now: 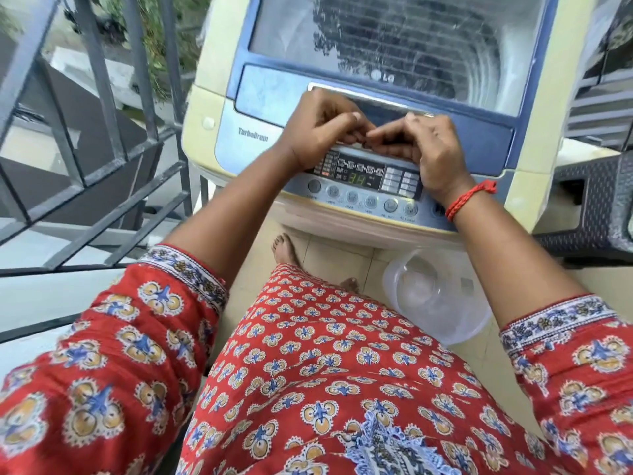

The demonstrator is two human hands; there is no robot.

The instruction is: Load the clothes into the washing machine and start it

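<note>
I see the LG washing machine [373,80] at twelve o'clock, lid shut, display [356,171] reading 34; left hand [320,126] and right hand [428,145] curl, fingertips meeting above the panel, whether pinching anything I cannot tell.

Head-worn wide-angle view, steeply downward, close over the washing machine [359,108] top.

Soft, even daylight fills the scene, casting only faint shadows. The washing machine lid [394,46] shows hazy reflections and mild glare. The wide-angle lens bends the railing [102,132] at the edges, and the patterned sleeve [85,389] is slightly blurred.
</note>
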